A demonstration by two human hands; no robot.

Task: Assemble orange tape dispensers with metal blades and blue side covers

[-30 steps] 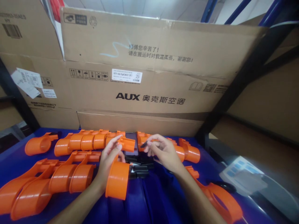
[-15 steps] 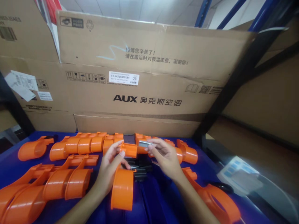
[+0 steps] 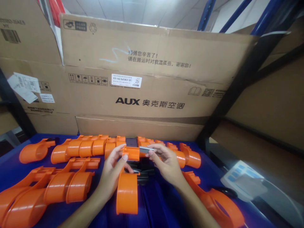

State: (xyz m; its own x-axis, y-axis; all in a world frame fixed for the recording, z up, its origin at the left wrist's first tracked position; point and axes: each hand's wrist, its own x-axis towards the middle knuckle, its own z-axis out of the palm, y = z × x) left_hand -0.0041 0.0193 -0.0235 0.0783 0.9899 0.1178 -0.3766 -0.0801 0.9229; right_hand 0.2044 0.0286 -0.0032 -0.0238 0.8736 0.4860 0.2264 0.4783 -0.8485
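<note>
"So, what fills the view?"

"A broad brown cardboard box panel point(image 3: 95, 101) with black printing stands behind a blue-covered desk point(image 3: 57, 212). On the desk, glossy orange plastic ring-shaped parts point(image 3: 79, 186) lie in rows to either side."

"And the part being worked on?"

"One matching orange plastic part with a wide ring and a channelled end point(image 3: 127, 193) is held up over the middle of the desk, ring hanging down, channelled end pointing right."

"How would you do this step well?"

"I'd brace that end so it can't twist, meet it squarely with the other piece, and line up the edges before applying any pressure. A tilted approach could catch on the rim."

"What about the hands?"

"The left hand point(image 3: 114, 167) is clamped on the orange part near its channelled end, thumb in front; some of its fingers are hidden. The right hand point(image 3: 167, 161) is pinched together, thumb against fingers."

"Pinched on what?"

"A short, shiny grey strip, apparently metal point(image 3: 146, 149). It points left, right at the channelled end; I can't tell whether they touch. Below, small black pieces point(image 3: 142, 177) lie partly hidden on the desk."
</note>
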